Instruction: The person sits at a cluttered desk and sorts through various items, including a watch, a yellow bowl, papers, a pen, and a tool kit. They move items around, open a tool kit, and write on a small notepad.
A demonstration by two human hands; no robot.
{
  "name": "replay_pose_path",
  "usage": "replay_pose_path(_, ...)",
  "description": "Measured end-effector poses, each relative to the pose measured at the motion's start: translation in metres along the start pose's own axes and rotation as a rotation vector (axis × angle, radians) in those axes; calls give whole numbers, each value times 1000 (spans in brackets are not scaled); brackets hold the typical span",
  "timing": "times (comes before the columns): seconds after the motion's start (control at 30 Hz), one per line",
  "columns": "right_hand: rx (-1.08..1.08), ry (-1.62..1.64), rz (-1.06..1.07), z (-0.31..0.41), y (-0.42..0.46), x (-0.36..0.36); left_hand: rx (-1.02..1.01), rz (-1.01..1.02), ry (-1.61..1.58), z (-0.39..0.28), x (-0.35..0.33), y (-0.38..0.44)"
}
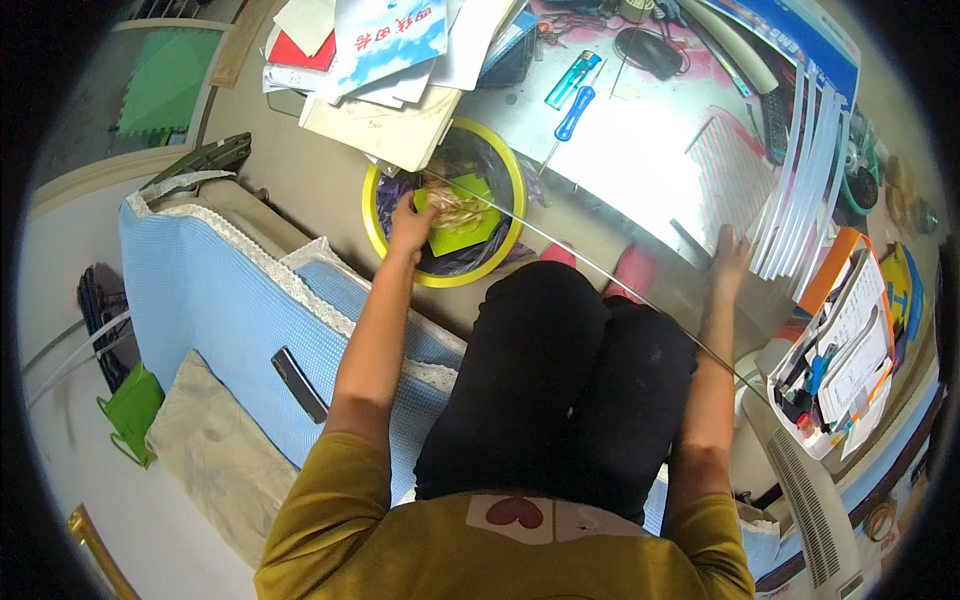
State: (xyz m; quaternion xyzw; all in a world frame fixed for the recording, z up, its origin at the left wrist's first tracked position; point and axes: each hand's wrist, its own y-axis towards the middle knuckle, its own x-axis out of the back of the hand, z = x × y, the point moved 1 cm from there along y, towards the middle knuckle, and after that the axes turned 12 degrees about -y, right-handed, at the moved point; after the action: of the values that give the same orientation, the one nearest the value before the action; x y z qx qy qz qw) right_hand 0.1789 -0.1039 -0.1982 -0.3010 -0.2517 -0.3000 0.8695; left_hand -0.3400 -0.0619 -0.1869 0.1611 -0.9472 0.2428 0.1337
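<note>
My left hand (411,226) is inside the rim of a yellow-rimmed waste bin (517,202). Its fingers grip the edge of a bright green sheet (461,241). Pale, curly scraps (454,206) lie across that sheet, and dark purple bag lining (491,259) shows around it. Blurred, my right hand (729,259) is at the table's (637,161) near right edge, fingers spread with nothing visible in them. Close beside it are several white plastic strips (787,202) and a striped sheet (724,161).
A blue-handled screwdriver (574,116), lighter (574,79) and computer mouse (651,52) lie on the table. Stacked papers (390,124) overhang the bin. A thin rod or edge (577,264) crosses before my knees. At right stands a stationery box (832,375); a phone (300,384) rests at left.
</note>
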Motion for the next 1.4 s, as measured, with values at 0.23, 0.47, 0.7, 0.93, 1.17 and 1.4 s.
replay_pose_path(0.23, 47, 23, -6, -30, -2, 15, -56, 171, -80, -25, -49, -39)
replay_pose_path(0.47, -362, 677, 239, 19, -91, 70, 235, 99, -544, -59, -19, -112)
replay_pose_path(0.7, -457, 869, 451, -61, -154, 145, 57, 145, -806, -114, 20, -148)
replay_pose_path(0.93, -451, 544, 581, -95, -260, 295, -126, 373, -1013, -158, 29, -208)
replay_pose_path(1.17, 50, 695, 327, -80, -308, 379, -166, 478, -935, -134, 2, -258)
replay_pose_path(1.4, 62, 715, -74, -40, -181, 363, -154, 573, -897, -140, -18, -262)
